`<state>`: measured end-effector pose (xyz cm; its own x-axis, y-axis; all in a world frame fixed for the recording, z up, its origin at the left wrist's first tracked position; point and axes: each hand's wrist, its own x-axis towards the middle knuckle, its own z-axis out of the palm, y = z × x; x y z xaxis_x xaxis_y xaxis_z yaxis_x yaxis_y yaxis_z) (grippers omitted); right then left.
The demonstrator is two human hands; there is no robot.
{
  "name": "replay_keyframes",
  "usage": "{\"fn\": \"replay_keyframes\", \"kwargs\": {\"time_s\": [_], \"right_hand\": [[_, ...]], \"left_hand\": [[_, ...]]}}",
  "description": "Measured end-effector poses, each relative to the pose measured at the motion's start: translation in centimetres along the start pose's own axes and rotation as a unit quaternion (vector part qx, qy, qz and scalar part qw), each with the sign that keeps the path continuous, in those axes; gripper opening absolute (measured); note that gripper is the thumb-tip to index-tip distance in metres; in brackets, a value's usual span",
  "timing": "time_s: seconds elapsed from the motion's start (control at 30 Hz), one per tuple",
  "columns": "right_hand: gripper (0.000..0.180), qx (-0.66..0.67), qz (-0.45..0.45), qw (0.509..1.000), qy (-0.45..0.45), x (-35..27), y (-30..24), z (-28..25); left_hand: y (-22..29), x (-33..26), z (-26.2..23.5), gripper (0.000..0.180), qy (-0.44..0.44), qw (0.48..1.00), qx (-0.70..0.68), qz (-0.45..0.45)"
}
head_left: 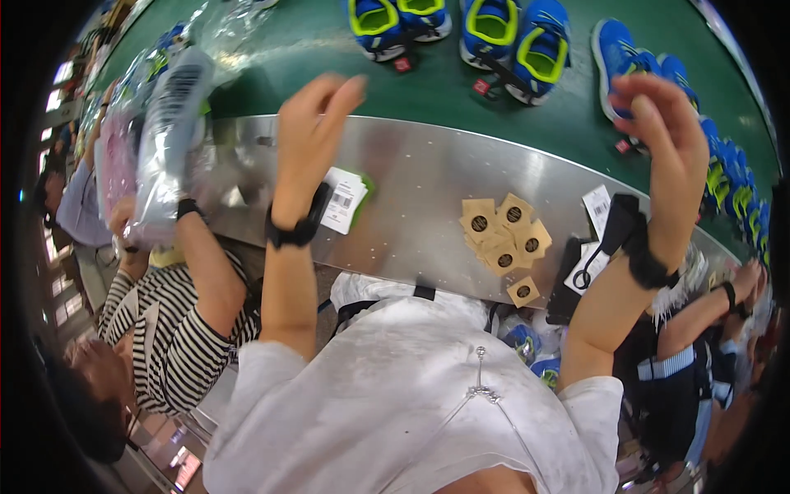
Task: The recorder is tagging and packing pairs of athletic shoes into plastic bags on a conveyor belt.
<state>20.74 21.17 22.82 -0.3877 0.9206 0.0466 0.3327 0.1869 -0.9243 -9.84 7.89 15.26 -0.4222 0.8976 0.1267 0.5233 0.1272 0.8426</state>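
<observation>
My left hand (313,119) is raised over the edge of the green bench, thumb held apart from the bent fingers, and nothing shows in it. Below its wrist, white barcode tags (339,200) lie on the metal strip with a green piece under them. On the right, my right hand (668,123) hovers with loosely curved, parted fingers, partly covering a blue shoe pair (615,58); contact cannot be told. Two more blue pairs with lime linings, a middle pair (517,45) and a left pair (399,23), stand farther left with red tags.
Several brown cards with black round marks (504,235) lie on the metal strip (403,177). Black pouches and white tags (588,259) sit near my right forearm. Co-workers flank me; the left one handles a plastic-wrapped bundle (164,140). More blue shoes (736,185) line the right.
</observation>
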Motion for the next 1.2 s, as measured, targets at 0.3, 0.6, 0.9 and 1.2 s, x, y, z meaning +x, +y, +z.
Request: {"fn": "replay_keyframes", "kwargs": {"time_s": [0.3,0.6,0.9,1.2], "right_hand": [[0.014,-0.128,0.051,0.987,-0.079,-11.6,5.3,3.6],[0.020,-0.367,0.096,0.925,-0.024,-15.5,9.1,4.7],[0.023,-0.246,0.190,0.950,-0.024,-15.2,10.1,2.4],[0.018,-0.012,0.125,0.992,-0.008,-16.1,7.5,-1.3]], "left_hand": [[-6.4,-10.0,-1.9,0.018,-0.005,0.982,0.162,-0.095],[-9.8,-8.5,-4.3,0.012,-0.066,0.954,-0.119,-0.268],[-3.7,-8.7,-3.6,0.006,-0.061,0.949,-0.237,-0.201],[8.5,-9.2,9.9,0.008,-0.329,0.908,-0.258,0.025]]}}
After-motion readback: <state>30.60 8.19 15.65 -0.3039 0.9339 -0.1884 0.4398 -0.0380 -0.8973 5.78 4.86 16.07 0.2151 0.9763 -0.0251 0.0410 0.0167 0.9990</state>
